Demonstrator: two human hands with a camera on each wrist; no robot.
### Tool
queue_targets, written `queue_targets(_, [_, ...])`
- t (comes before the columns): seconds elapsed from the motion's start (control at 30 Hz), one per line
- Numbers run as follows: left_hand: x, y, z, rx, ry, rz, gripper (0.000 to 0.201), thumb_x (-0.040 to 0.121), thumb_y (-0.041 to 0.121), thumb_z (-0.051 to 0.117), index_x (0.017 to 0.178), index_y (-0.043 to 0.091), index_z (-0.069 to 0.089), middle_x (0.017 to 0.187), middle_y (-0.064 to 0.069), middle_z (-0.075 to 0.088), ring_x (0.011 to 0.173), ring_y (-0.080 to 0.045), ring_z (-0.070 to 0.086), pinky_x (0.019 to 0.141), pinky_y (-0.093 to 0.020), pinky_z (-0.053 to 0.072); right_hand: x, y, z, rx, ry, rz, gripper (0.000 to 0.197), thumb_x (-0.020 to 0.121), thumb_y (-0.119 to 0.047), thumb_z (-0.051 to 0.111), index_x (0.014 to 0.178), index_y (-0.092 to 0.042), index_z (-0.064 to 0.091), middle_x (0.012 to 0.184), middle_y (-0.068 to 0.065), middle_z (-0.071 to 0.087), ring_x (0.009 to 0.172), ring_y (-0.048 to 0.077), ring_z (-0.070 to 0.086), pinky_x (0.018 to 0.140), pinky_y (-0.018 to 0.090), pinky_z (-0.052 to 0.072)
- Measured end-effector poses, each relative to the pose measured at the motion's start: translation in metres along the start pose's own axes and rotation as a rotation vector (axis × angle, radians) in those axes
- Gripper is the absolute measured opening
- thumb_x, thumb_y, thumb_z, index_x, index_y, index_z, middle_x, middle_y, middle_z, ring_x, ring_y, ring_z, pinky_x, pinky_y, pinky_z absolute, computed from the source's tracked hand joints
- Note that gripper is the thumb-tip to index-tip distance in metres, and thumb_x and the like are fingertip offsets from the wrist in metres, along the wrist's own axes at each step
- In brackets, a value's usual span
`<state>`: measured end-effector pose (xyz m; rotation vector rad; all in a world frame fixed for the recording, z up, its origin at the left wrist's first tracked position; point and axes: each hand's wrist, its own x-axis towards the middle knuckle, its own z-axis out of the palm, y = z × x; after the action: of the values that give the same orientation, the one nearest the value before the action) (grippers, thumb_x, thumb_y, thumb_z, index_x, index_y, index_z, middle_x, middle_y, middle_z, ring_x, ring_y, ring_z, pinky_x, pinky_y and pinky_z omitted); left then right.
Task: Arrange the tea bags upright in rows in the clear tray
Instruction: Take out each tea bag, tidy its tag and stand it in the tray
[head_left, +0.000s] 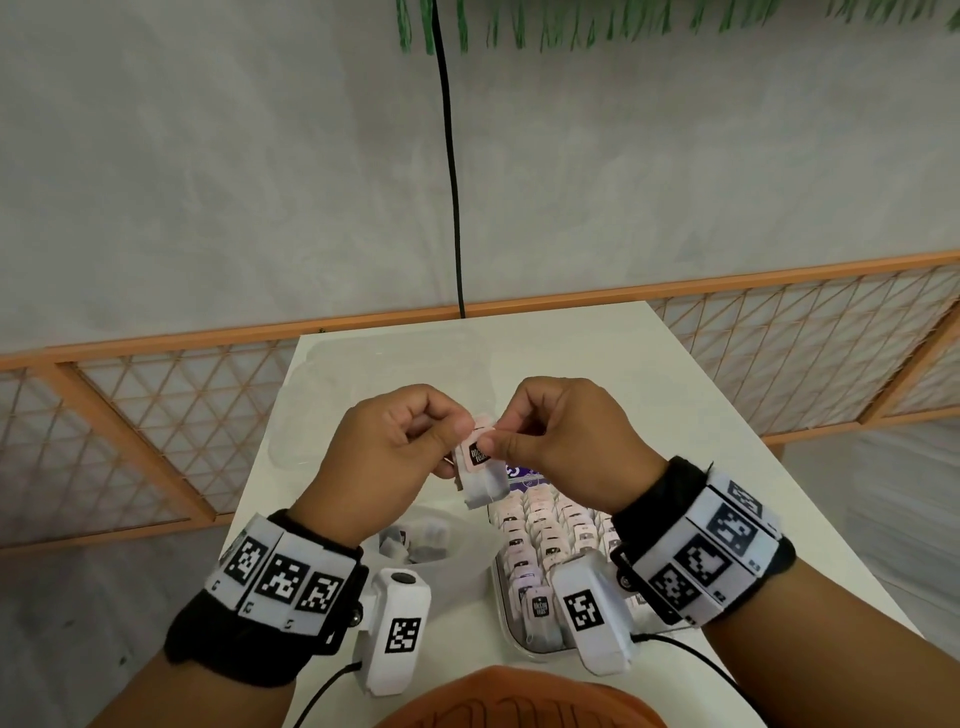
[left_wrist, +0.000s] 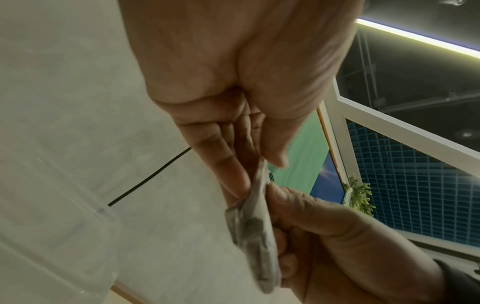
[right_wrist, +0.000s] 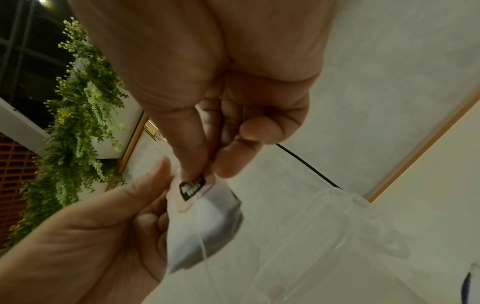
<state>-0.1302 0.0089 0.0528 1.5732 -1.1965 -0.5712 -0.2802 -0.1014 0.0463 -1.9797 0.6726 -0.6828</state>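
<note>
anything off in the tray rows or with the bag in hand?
Nothing stands out. Tea bags in the clear tray stand upright in rows. Left hand and right hand both pinch one tea bag above the table; it looks intact.

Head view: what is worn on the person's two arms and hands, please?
The left hand and right hand are bare, without gloves or rings visible. Each wrist carries a black band wrapped with a white strip of square black-and-white coded markers. A white camera box with one such marker hangs under each wrist, and a thin black cable leaves each box.
</note>
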Motion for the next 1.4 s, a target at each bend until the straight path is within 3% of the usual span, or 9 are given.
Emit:
queue_targets(0.23, [-0.004,-0.008,0.011,0.052,0.078,0.084,0.032,0.074,0.005,0.079,0.091,0.029,0.067,0.069,0.000,0.071,0.066,-0.017,0.069,0.067,-0.024,0.056,-0.010,0.009,0.003,-0.040,-0.079,0.009,0.010,0.083,-0.019,0.073,0.092,-0.019,0.067,0.076,-0.004,0.067,0.068,0.015,0.063,0.068,0.031,0.053])
queue_targets(0.37, [-0.004,-0.018,0.012,0.058,-0.100,-0.012,0.059,0.066,0.007,0.084,0.111,0.038,0.062,0.083,0.002,0.072,0.079,-0.013,0.070,0.076,-0.023,0.055,-0.019,0.023,-0.011,-0.203,-0.090,0.052,0.005,0.086,-0.018,0.068,0.082,-0.016,0.070,0.071,-0.003,0.067,0.065,0.013,0.059,0.063,0.024,0.046])
queue_targets(0.5, [-0.006,-0.046,-0.001,0.302,-0.173,-0.085,0.030,0.075,0.016,0.079,0.097,0.034,0.067,0.088,0.018,0.069,0.078,-0.003,0.066,0.068,-0.012,0.051,-0.027,0.063,-0.055,-0.469,-0.058,0.321,0.027,0.085,-0.015,0.063,0.061,-0.024,0.054,0.059,-0.013,0.051,0.055,0.002,0.046,0.053,0.015,0.032])
queue_targets(0.6, [-0.011,-0.078,-0.014,0.455,-0.283,-0.229,0.019,0.081,0.027,0.074,0.098,0.032,0.066,0.080,0.014,0.071,0.072,-0.002,0.066,0.062,-0.014,0.048,-0.037,0.098,-0.083,-0.652,-0.057,0.568,0.033,0.081,-0.011,0.059,0.053,-0.021,0.044,0.059,-0.007,0.049,0.064,0.016,0.051,0.051,0.021,0.035])
queue_targets(0.7, [-0.017,-0.102,-0.017,0.543,-0.349,-0.339,0.021,0.081,0.037,0.073,0.100,0.032,0.066,0.079,0.010,0.072,0.082,-0.001,0.065,0.071,-0.019,0.045,-0.046,0.119,-0.091,-0.766,-0.139,0.707,0.027,0.080,-0.009,0.055,0.056,-0.018,0.046,0.060,-0.004,0.050,0.072,0.020,0.053,0.050,0.019,0.036])
queue_targets(0.9, [-0.023,-0.113,-0.016,0.502,-0.330,-0.386,0.020,0.081,0.038,0.072,0.099,0.034,0.065,0.079,0.013,0.073,0.089,-0.003,0.064,0.074,-0.023,0.044,-0.053,0.132,-0.078,-0.970,-0.499,0.785,0.007,0.089,-0.010,0.052,0.084,-0.014,0.056,0.089,0.004,0.055,0.084,0.019,0.051,0.072,0.024,0.043])
queue_targets(1.0, [-0.023,-0.113,-0.018,0.491,-0.324,-0.387,0.020,0.080,0.037,0.073,0.098,0.034,0.064,0.077,0.013,0.073,0.088,-0.004,0.064,0.075,-0.024,0.044,-0.054,0.135,-0.072,-1.020,-0.612,0.796,0.002,0.087,-0.011,0.057,0.089,-0.011,0.056,0.092,0.005,0.054,0.084,0.020,0.049,0.072,0.024,0.041])
queue_targets(1.33, [-0.027,-0.116,-0.015,0.470,-0.312,-0.382,0.016,0.082,0.033,0.072,0.097,0.032,0.065,0.077,0.017,0.072,0.084,-0.004,0.065,0.071,-0.022,0.043,-0.056,0.153,-0.061,-1.033,-0.685,0.879,0.013,0.083,-0.014,0.067,0.076,-0.009,0.057,0.075,0.004,0.053,0.068,0.018,0.052,0.074,0.027,0.043])
queue_targets(1.4, [-0.027,-0.116,-0.016,0.472,-0.314,-0.381,0.016,0.083,0.033,0.071,0.097,0.033,0.065,0.077,0.019,0.072,0.084,-0.004,0.065,0.072,-0.022,0.043,-0.056,0.154,-0.058,-1.028,-0.672,0.872,0.013,0.085,-0.016,0.066,0.092,-0.005,0.064,0.073,0.003,0.051,0.074,0.019,0.052,0.076,0.027,0.044])
